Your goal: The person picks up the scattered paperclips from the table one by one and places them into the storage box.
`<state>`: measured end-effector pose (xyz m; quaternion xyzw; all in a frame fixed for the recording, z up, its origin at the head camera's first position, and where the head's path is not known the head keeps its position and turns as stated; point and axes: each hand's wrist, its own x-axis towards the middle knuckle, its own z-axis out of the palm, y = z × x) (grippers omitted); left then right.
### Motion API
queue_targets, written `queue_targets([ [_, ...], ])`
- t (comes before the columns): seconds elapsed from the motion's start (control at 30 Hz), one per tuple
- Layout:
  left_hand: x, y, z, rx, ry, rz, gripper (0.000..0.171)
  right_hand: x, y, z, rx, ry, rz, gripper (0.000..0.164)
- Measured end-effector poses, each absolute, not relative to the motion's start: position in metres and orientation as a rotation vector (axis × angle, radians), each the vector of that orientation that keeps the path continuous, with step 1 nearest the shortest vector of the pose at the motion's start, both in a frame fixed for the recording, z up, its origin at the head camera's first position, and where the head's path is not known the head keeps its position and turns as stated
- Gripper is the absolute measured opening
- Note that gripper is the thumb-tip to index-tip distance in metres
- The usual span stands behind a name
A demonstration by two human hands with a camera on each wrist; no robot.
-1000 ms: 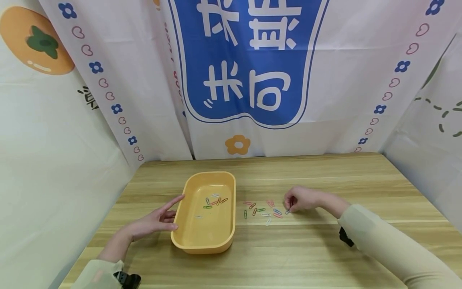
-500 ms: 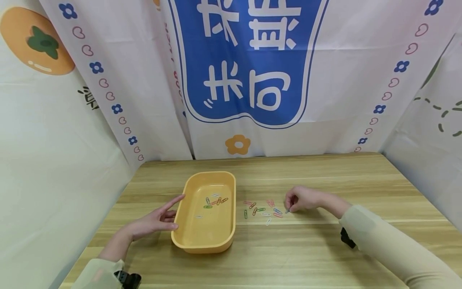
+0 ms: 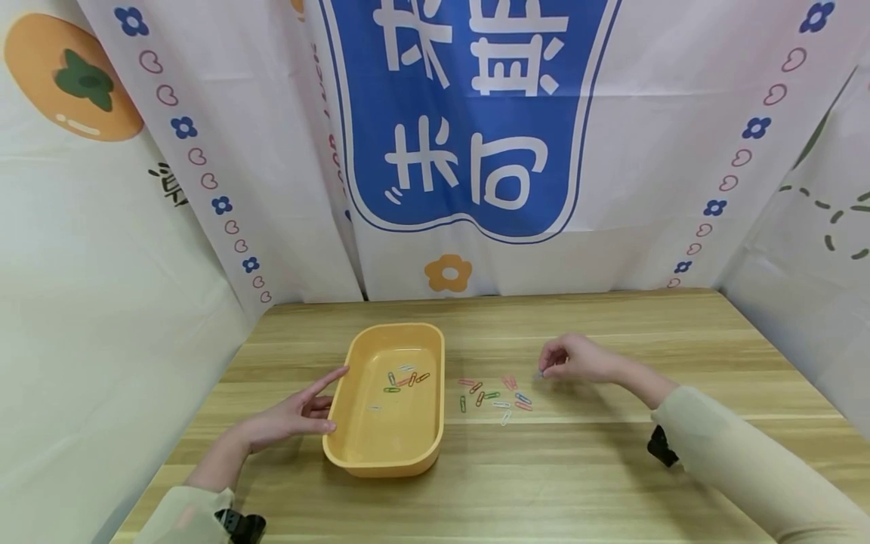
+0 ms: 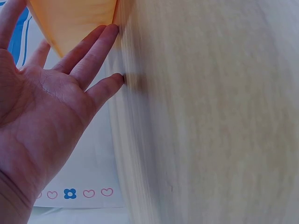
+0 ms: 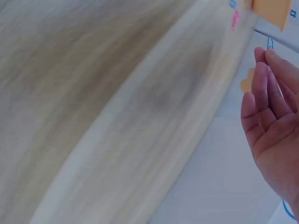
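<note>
A yellow plastic tray [image 3: 383, 449] stands left of the table's middle, with several coloured paper clips [image 3: 392, 390] lying in it. My left hand [image 3: 292, 414] touches its left side, thumb and index finger spread along the rim; the left wrist view has the other fingers extended against the outer wall and tabletop. Between thumb and index fingertip, my right hand [image 3: 581, 359] pinches a blue paper clip [image 5: 270, 43], held just above the table. Loose paper clips in red, green, white, pink and blue, such as a white one [image 3: 506, 417], lie between the tray and that hand.
The wood-grain table [image 3: 544, 483] reaches back to a white printed cloth [image 3: 646, 257] hanging behind it. More pale cloth hangs at the left and right sides. A dark band [image 3: 661, 446] sits on the right wrist.
My right hand has lifted off the table and moved slightly away from me, raising the blue paper clip. The left hand and the tray have stayed in place.
</note>
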<state>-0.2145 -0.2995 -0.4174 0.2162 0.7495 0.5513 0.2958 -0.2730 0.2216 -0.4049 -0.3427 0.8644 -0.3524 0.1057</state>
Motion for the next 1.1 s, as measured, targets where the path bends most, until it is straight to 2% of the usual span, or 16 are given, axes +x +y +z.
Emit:
queue_targets([
  [0.6,-0.213,-0.299,-0.418,0.587,2.025,1.45,0.088,-0.264,0.198,-0.342,-1.002,2.62,-1.189,0.008],
  [1.1,-0.214,-0.3,-0.418,0.579,2.002,1.465,0.088,-0.273,0.146,-0.318,-1.107,2.602,-1.128,0.004],
])
